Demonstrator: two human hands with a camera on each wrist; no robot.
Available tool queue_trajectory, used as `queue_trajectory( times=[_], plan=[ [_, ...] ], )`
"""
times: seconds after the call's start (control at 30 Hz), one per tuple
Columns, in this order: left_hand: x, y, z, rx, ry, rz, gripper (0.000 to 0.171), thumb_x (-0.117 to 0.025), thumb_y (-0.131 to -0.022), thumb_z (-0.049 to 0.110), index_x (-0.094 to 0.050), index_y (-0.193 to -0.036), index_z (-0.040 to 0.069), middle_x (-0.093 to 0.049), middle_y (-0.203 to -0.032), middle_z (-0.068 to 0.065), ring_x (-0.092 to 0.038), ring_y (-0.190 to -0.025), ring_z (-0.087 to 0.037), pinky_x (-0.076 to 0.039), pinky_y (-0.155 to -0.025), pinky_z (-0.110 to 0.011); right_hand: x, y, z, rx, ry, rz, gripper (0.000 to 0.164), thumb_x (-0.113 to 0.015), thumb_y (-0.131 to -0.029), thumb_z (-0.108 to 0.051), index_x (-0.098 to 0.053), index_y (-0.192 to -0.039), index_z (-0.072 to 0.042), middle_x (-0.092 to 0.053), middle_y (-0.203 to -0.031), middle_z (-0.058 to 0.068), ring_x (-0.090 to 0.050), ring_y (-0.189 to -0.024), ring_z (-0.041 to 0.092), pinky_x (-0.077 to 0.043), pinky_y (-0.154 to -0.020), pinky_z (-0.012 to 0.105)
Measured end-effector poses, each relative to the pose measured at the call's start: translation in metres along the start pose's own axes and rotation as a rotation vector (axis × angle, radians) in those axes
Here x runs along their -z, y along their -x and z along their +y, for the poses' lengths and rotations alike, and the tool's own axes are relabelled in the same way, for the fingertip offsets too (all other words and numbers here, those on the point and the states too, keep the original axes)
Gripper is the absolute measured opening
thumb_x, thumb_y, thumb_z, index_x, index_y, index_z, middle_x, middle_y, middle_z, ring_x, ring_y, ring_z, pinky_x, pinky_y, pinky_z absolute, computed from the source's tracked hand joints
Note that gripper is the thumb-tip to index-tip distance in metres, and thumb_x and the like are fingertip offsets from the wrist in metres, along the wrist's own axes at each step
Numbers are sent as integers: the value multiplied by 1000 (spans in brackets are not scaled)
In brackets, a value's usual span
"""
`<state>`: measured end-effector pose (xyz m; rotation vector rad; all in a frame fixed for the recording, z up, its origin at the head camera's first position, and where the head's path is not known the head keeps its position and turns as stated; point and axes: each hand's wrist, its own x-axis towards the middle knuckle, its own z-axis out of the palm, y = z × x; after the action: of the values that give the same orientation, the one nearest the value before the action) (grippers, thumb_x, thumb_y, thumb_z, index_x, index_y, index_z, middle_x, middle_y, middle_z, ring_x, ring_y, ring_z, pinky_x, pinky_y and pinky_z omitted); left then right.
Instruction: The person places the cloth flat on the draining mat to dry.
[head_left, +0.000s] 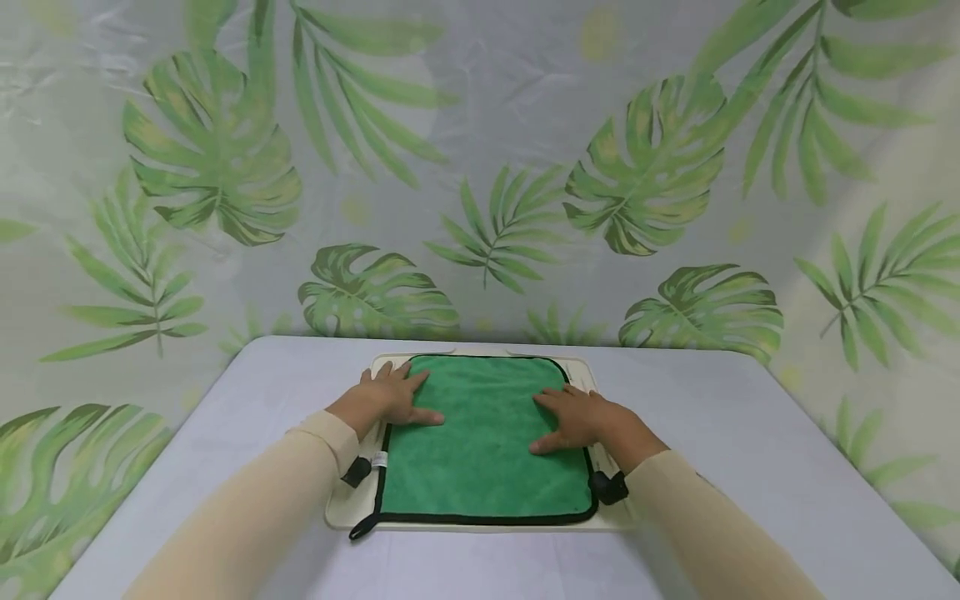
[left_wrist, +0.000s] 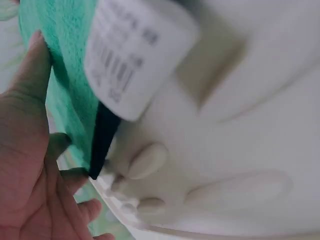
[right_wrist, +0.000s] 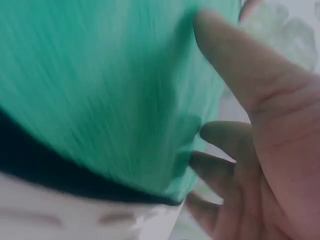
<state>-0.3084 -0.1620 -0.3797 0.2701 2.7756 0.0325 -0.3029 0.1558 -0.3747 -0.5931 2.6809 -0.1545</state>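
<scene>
A green cloth (head_left: 487,467) with black edging lies spread flat over a cream plastic board (head_left: 348,508). Its hanging loop (head_left: 365,527) sticks out past the near left corner. My left hand (head_left: 390,398) rests with spread fingers on the cloth's far left edge. On the right edge, my right hand (head_left: 581,417) touches the cloth, fingers apart and thumb toward the middle. A white label (left_wrist: 137,55) with a barcode stands up from the cloth's left edge in the left wrist view. Beside it the bare board shows raised oval shapes (left_wrist: 148,161). Most of the board is hidden under the cloth.
The board sits on a table with a white cover (head_left: 690,400). Behind it hangs a leaf-patterned curtain (head_left: 510,125). Black wrist mounts (head_left: 609,487) sit close to the board's sides, below both sleeves.
</scene>
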Motion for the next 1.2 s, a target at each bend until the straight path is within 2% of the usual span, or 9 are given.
queue_trajectory(
  times=[0.1,0.27,0.43,0.5,0.6,0.73,0.83,1.07,1.2],
  plan=[
    [-2,6,3,-34,-17,-8,100,-53,-90,78,-19,-165,22,-14,-173,-13,-9,-159,-43,-14,-125,-66,-7,16,-3,36,5,0,102,-75,-84,-63,-32,-160,-10,-26,-169,17,-19,-155,47,-18,-120,71],
    [-14,22,5,-127,-31,0,107,-55,-85,81,-20,-165,20,-15,-173,-12,-13,-159,-42,-17,-124,-67,-17,41,7,48,0,47,105,-76,-81,-63,-33,-160,-9,-29,-168,16,-22,-154,49,-23,-117,72],
    [-31,42,-2,-232,4,51,108,-60,-83,80,-25,-163,17,-18,-172,-13,-17,-158,-42,-22,-120,-70,-28,59,21,87,-27,68,105,-76,-81,-63,-34,-159,-6,-31,-166,18,-23,-152,53,-32,-112,73],
    [-38,48,-5,-259,15,70,110,-61,-81,81,-26,-163,17,-18,-172,-13,-16,-158,-43,-22,-119,-71,-33,62,27,103,-47,82,104,-76,-82,-62,-34,-159,-6,-31,-166,18,-21,-152,55,-32,-110,74],
    [-45,55,-9,-271,27,88,113,-64,-79,81,-25,-163,17,-18,-172,-13,-16,-158,-42,-20,-119,-72,-40,64,35,123,-99,106,102,-76,-83,-59,-32,-160,-7,-29,-167,19,-17,-152,57,-31,-108,77],
    [-49,62,-15,-277,59,73,114,-68,-78,78,-25,-163,16,-17,-172,-13,-15,-158,-42,-16,-119,-74,-47,66,44,135,-149,144,101,-74,-85,-61,-31,-161,-10,-27,-168,16,-12,-153,57,-30,-108,78],
    [-50,67,-19,-278,81,53,113,-69,-78,76,-23,-164,18,-15,-172,-12,-14,-159,-41,-13,-120,-74,-53,68,49,142,-147,181,102,-71,-86,-65,-30,-161,-11,-28,-169,14,-12,-153,58,-29,-108,80],
    [-52,73,-33,-284,133,58,109,-70,-78,73,-27,-163,21,-17,-173,-8,-14,-158,-42,-13,-119,-74,-60,74,57,127,-95,235,101,-67,-88,-67,-31,-159,-6,-32,-166,19,-18,-149,61,-31,-106,79],
    [-49,72,-43,-325,173,53,113,-76,-75,71,-27,-163,20,-19,-172,-9,-11,-159,-43,-11,-119,-75,-54,74,60,107,-51,244,99,-70,-87,-65,-35,-157,-4,-37,-162,21,-25,-145,62,-37,-103,77]
  ],
)
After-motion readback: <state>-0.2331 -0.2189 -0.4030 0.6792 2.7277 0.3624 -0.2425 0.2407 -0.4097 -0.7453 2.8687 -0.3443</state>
